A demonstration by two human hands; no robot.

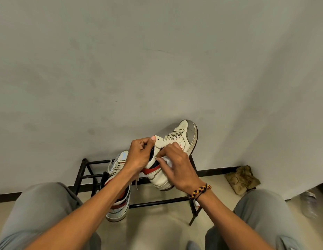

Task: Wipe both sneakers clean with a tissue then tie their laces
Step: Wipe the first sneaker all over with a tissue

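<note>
Left hand gripping the collar of a raised cream sneaker with red stripe and grey toe cap; right hand pressing a white tissue against its side. Second sneaker sitting on the black rack, lower left.

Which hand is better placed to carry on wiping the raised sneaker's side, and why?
The right hand: it already presses the tissue against the raised sneaker, while the left hand grips its collar to steady it.

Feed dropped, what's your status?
Left hand grips raised sneaker. Right hand presses tissue on it. Second sneaker on rack. Nothing blocking.
</note>
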